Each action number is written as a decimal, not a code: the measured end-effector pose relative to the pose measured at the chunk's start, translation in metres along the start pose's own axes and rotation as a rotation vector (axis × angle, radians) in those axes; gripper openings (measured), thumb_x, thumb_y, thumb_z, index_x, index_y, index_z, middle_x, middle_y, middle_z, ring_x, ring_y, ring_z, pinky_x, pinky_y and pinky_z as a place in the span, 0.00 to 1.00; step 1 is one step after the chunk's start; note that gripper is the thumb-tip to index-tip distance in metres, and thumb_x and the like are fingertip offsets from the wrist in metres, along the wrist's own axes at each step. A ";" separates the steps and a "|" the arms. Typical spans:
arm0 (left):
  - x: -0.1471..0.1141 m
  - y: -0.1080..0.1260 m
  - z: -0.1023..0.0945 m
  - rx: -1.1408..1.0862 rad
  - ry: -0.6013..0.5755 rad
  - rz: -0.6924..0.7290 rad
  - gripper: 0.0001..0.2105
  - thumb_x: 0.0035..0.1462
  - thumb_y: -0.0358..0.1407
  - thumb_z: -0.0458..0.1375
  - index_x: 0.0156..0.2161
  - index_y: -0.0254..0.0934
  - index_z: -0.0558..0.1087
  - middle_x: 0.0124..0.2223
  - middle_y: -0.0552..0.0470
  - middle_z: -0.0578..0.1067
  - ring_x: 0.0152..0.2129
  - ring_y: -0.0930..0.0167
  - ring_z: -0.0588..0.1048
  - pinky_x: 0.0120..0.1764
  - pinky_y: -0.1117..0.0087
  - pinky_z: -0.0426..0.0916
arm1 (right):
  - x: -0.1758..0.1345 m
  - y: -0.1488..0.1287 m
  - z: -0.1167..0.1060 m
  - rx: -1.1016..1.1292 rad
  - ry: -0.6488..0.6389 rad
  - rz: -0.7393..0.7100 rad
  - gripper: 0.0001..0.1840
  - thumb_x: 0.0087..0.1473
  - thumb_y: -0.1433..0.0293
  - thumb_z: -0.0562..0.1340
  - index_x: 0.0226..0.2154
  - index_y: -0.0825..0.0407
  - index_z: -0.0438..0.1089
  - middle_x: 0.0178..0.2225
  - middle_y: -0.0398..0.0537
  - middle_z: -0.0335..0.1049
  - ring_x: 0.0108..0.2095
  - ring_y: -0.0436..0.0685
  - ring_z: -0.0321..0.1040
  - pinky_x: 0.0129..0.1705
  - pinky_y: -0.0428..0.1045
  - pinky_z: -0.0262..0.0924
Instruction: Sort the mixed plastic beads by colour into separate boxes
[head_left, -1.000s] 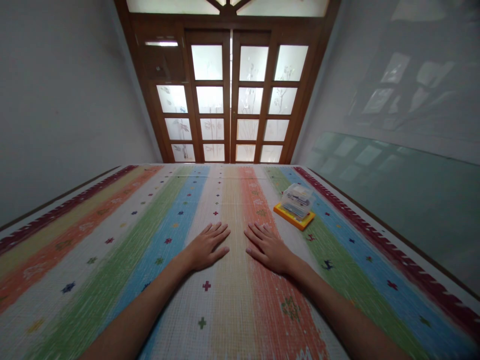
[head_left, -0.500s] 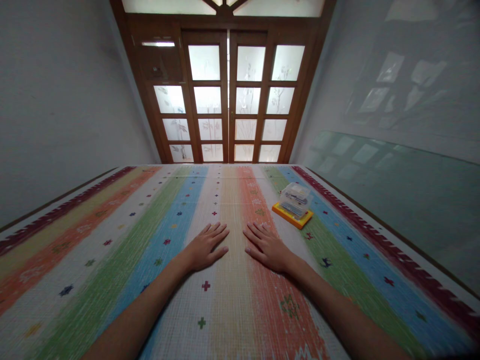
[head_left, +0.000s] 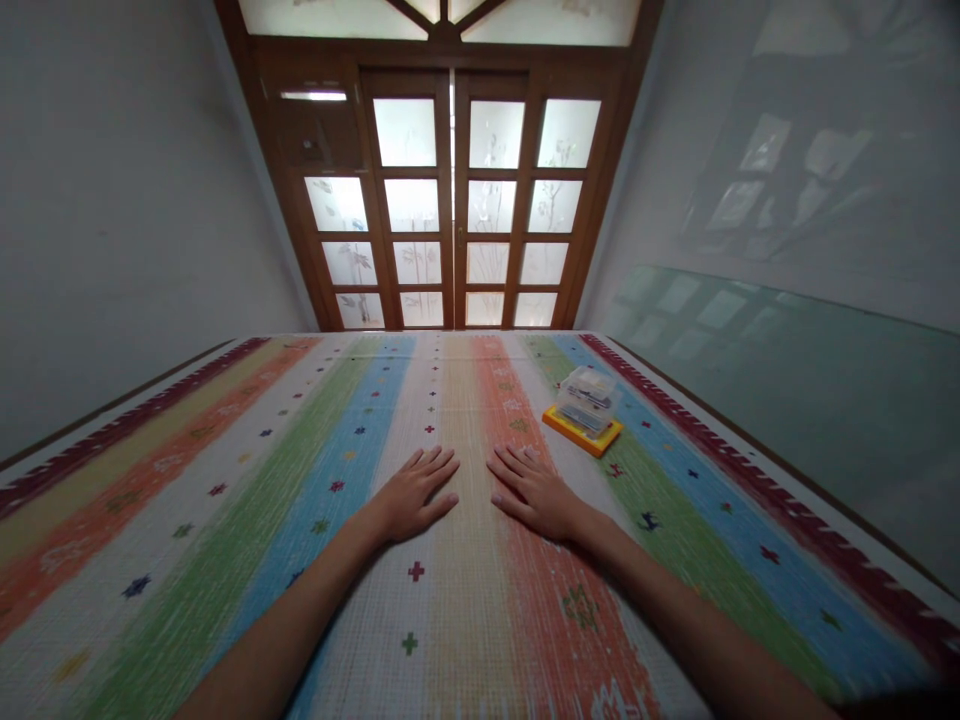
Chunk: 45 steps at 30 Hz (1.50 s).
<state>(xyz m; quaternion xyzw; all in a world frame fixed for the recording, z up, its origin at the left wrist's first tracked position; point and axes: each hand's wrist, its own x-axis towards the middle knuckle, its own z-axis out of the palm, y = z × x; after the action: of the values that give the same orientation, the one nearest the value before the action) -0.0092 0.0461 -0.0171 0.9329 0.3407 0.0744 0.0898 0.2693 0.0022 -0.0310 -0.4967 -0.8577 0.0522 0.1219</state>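
My left hand (head_left: 411, 496) lies palm down and flat on the striped tablecloth (head_left: 469, 590), its thumb held apart from the fingers. Across a narrow gap, my right hand (head_left: 536, 498) rests the same way, also flat and holding nothing. Beyond the right hand, to its upper right, stands a small clear plastic case (head_left: 589, 398) on a yellow-orange base (head_left: 582, 430). Dark and greyish items show through the clear plastic, too small to name. Neither hand touches the case.
Wooden double doors (head_left: 454, 200) with frosted panes stand past the table's far edge. A pale wall (head_left: 135, 200) borders the left side. Along the right side are another wall and a greenish glossy panel (head_left: 795, 400).
The camera view has shifted very slightly. Both hands and the case stay where they were on the cloth.
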 end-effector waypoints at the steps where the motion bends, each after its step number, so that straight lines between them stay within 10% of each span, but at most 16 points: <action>1: 0.000 0.000 0.000 0.001 0.001 0.001 0.32 0.69 0.54 0.40 0.69 0.38 0.54 0.71 0.43 0.53 0.69 0.59 0.50 0.68 0.50 0.45 | 0.000 -0.001 -0.005 0.007 -0.016 -0.003 0.35 0.66 0.52 0.51 0.67 0.55 0.58 0.69 0.60 0.48 0.69 0.68 0.45 0.68 0.66 0.43; 8: 0.000 -0.006 0.006 -0.002 0.046 0.043 0.30 0.69 0.53 0.41 0.70 0.42 0.53 0.71 0.45 0.53 0.69 0.60 0.51 0.68 0.51 0.45 | -0.002 0.011 -0.071 0.002 0.108 -0.162 0.23 0.66 0.58 0.53 0.53 0.50 0.73 0.57 0.55 0.71 0.60 0.62 0.65 0.63 0.61 0.55; 16: 0.000 -0.001 0.000 0.010 0.011 0.012 0.31 0.69 0.54 0.40 0.69 0.40 0.55 0.71 0.44 0.53 0.69 0.59 0.51 0.68 0.51 0.46 | -0.001 0.086 -0.138 -0.139 0.563 0.163 0.24 0.58 0.58 0.59 0.51 0.55 0.72 0.51 0.60 0.74 0.53 0.68 0.69 0.58 0.65 0.60; 33: 0.000 -0.001 0.002 -0.003 0.012 -0.005 0.32 0.69 0.53 0.41 0.69 0.35 0.55 0.71 0.40 0.53 0.69 0.58 0.51 0.68 0.51 0.45 | 0.015 0.132 -0.118 -0.186 0.614 0.341 0.12 0.52 0.65 0.61 0.37 0.52 0.76 0.42 0.56 0.76 0.43 0.65 0.72 0.49 0.59 0.65; 39: -0.002 -0.006 0.007 -0.069 0.085 0.019 0.30 0.68 0.52 0.45 0.68 0.37 0.57 0.70 0.40 0.57 0.68 0.59 0.54 0.68 0.51 0.46 | 0.021 0.095 -0.119 -0.003 0.726 0.130 0.10 0.55 0.61 0.62 0.34 0.50 0.74 0.38 0.53 0.75 0.42 0.63 0.71 0.48 0.58 0.64; 45: 0.000 0.002 0.004 -0.437 0.261 -0.052 0.35 0.63 0.49 0.56 0.69 0.36 0.52 0.68 0.35 0.60 0.65 0.58 0.61 0.64 0.52 0.56 | 0.024 0.018 -0.076 0.240 0.544 -0.162 0.08 0.60 0.64 0.61 0.39 0.50 0.72 0.43 0.53 0.73 0.44 0.59 0.72 0.48 0.54 0.65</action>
<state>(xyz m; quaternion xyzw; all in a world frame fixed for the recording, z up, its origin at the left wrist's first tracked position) -0.0072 0.0436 -0.0204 0.8648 0.3492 0.2638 0.2462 0.2930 0.0301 0.0424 -0.4045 -0.8181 0.0082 0.4086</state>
